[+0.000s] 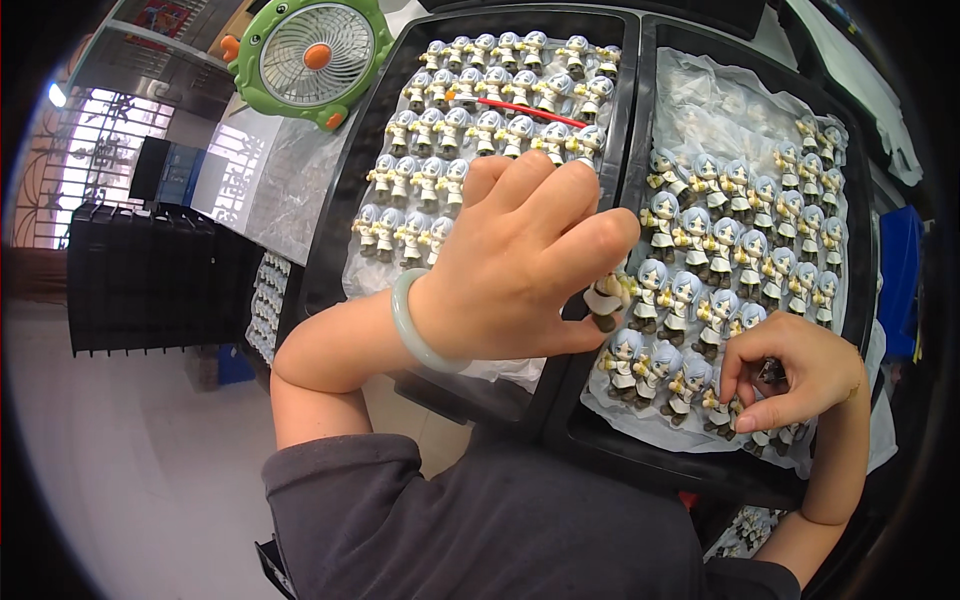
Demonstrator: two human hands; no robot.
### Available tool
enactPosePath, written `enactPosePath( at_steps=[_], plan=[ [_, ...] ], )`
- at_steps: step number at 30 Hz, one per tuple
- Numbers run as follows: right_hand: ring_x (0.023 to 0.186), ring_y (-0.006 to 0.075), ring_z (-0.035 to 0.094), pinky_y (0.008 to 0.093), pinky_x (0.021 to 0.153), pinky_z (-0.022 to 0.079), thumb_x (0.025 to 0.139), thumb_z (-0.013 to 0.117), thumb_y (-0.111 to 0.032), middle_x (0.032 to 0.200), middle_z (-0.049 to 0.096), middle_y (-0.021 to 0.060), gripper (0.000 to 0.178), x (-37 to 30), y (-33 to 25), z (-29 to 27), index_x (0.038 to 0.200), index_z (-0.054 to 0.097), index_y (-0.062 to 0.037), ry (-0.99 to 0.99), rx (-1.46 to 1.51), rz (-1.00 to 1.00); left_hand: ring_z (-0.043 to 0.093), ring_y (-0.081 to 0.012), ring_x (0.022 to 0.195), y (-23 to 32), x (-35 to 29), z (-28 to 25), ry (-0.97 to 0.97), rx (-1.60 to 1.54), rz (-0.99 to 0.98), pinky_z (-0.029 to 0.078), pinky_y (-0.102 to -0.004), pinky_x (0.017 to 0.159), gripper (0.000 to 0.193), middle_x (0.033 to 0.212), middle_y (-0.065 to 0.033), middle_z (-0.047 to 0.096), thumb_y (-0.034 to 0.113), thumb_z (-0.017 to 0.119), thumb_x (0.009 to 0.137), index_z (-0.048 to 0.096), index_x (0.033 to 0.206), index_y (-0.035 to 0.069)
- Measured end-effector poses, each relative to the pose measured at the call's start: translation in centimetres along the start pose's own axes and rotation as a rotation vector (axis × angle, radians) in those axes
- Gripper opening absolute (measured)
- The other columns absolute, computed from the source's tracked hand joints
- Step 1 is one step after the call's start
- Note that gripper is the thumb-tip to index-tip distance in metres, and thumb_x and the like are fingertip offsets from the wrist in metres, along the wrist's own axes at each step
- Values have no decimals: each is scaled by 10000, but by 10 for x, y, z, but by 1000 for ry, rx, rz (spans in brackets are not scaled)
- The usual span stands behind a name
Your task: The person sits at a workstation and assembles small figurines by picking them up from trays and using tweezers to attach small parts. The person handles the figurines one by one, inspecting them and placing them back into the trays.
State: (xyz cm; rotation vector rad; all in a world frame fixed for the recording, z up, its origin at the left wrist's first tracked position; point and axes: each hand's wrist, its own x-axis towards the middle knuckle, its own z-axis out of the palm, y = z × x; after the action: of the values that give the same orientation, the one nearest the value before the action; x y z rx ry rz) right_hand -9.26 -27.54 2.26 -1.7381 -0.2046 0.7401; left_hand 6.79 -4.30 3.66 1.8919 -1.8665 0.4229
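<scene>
At the far left, a stack of black ribbed plastic crates (150, 280) stood above a pale floor (150, 450). Right of it, a lower tray of small figurines (268, 305) was partly visible beneath a pale bench (295, 185), whose surface carried clear plastic film. A green animal-shaped fan with an orange hub (315, 58) stood near the upper end of the left black rectangular tray (333, 215). That tray held, on a translucent liner, rows of figurines with pale-blue hair, white clothing and dark boots (428, 185); a slender red stick (530, 110) lay slantwise across the upper rows. The left hand (520, 265), with a pale green ring-shaped bangle (420, 320) at its wrist, was above the lower right part of this tray. Its fingers were closed on a single white-clad, dark-booted figurine (608, 297), pinched between thumb and forefinger near the adjoining tray; its upper part was hidden. The right black rectangular tray (680, 468) contained similar figurines in rows on a crumpled liner (710, 100), its upper left part bare of them. The right hand (800, 370) was over the lower right rows, fingers curled toward the thumb; a small dark object (772, 372) showed between them, and whether it was gripped could not be determined. At the far right was a blue plastic bin (902, 270).
</scene>
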Motion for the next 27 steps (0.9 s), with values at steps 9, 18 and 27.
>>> enactPosePath(
  at_steps=[9,18,27],
  plan=[
    [470,93,514,211,433,386,669,736,-293,560,551,10,300,0,0,0,731,599,-33,-2,-28,-4,420,-220,668,3,1,-4,-42,-70,-67,289,-328,670,648,768,-40,454,288,773,425,518,982,78],
    [457,51,472,191,420,340,670,739,-209,619,597,11,250,6,-5,13,812,628,-36,201,53,-87,435,-188,727,10,-3,7,-15,-193,-44,269,-328,687,691,804,-9,474,450,765,395,513,945,115],
    [536,17,447,179,467,341,669,758,-196,674,579,-15,336,-2,-17,26,902,623,3,515,203,-75,440,-202,719,24,50,17,8,-124,201,271,-345,704,653,821,-20,478,505,703,453,525,929,95]
  ],
)
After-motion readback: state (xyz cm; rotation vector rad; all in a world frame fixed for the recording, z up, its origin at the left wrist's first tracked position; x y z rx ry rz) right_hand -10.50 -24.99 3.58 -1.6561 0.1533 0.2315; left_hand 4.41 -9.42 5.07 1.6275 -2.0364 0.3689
